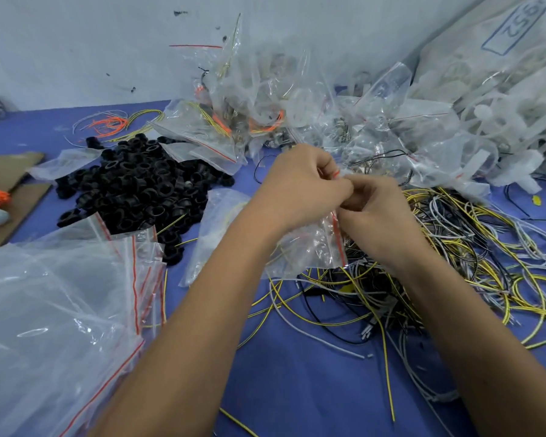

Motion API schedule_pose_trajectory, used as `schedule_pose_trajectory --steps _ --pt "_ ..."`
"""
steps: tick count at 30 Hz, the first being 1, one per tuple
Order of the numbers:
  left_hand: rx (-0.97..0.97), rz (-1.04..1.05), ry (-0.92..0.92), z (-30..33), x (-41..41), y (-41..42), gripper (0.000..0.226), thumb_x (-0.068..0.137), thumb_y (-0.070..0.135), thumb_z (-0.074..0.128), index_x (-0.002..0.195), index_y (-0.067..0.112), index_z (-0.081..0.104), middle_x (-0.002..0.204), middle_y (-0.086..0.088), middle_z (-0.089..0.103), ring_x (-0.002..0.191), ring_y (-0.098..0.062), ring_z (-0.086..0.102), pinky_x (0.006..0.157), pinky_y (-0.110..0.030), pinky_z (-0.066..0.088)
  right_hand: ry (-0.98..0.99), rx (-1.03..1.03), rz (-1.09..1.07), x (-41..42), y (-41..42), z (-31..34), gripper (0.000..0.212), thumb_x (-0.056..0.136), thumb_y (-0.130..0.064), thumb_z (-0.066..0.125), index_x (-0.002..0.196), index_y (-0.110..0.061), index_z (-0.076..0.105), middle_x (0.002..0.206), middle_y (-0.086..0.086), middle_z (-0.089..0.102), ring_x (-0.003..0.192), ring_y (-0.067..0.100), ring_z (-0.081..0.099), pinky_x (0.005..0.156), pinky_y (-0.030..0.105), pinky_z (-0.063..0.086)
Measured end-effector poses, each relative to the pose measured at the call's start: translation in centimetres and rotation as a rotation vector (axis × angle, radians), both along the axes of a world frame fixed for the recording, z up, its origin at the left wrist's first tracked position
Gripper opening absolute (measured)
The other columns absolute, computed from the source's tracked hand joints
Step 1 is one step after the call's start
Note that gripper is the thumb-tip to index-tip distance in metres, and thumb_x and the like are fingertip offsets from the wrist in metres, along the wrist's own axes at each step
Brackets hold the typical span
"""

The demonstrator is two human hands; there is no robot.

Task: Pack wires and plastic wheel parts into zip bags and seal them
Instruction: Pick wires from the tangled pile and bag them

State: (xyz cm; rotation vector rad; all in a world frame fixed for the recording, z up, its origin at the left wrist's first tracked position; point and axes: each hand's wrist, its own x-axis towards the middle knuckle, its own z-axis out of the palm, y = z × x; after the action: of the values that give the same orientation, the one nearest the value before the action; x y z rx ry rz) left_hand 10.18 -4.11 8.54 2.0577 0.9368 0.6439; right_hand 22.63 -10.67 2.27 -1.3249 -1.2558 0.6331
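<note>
Fingers (338,184) of left hand (300,181) and right hand (375,212) pinched together on red zip strip of zip bag (309,247), hanging just below, presumably to press seal; loose wires (454,263) right, on tabletop (297,373).

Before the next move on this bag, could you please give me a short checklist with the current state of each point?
1. Both hands on the bag: ok. The left hand and right hand pinch the zip bag at its red strip.
2. Bag sealed along the whole strip: cannot tell; the hands cover the top of it.
3. Wires inside the bag: cannot tell; the plastic is crumpled and lies over the loose wires.
4. Wheel part inside: cannot tell.
5. Supplies at hand: ok. The black wheel parts and empty zip bags lie to the left.
</note>
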Motion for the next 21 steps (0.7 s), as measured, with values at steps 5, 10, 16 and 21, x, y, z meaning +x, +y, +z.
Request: schedule_pose_trajectory --steps 5,10,16,21 --pt "-0.089 -0.062 -0.041 0.4 -0.4 0.0 0.020 0.085 0.008 0.066 0.087 -0.012 0.062 0.073 -0.022 0.057 0.056 -0.018 0.038 0.050 -0.025 0.030 -0.254 -0.117 0.269 -0.4 0.3 -0.6 0.010 0.082 -0.003 0.075 0.090 -0.001 0.069 0.089 0.025 0.070 0.078 0.038 0.066 0.071 0.061 0.055" --pt "-0.126 -0.033 -0.093 0.0 -0.5 0.5 0.019 0.088 0.009 0.069 0.078 -0.006 0.061 0.067 -0.012 0.055 0.049 -0.015 0.040 0.050 -0.023 0.034 -0.445 -0.102 0.236 -0.4 0.1 -0.5 0.012 0.087 -0.014 0.074 0.087 -0.003 0.069 0.080 0.016 0.069 0.074 0.034 0.064 0.068 0.050 0.054" --pt "-0.185 0.132 -0.286 -1.0 -0.3 1.1 0.018 0.087 0.006 0.066 0.071 0.002 0.060 0.059 -0.008 0.057 0.044 -0.015 0.050 0.048 -0.023 0.040 -0.317 0.141 -0.197 0.5 0.0 0.3 0.007 0.090 -0.011 0.072 0.089 -0.014 0.077 0.077 -0.003 0.075 0.070 0.017 0.072 0.068 0.043 0.059" --pt "-0.444 0.040 -0.448 -0.8 -0.5 1.7 0.037 0.102 0.035 0.061 0.082 0.005 0.066 0.068 -0.004 0.064 0.057 -0.014 0.061 0.055 -0.024 0.053 -0.604 0.158 -0.618 4.0 -0.2 0.2 0.011 0.091 -0.021 0.069 0.098 -0.020 0.077 0.081 -0.008 0.074 0.070 0.008 0.066 0.072 0.031 0.056"
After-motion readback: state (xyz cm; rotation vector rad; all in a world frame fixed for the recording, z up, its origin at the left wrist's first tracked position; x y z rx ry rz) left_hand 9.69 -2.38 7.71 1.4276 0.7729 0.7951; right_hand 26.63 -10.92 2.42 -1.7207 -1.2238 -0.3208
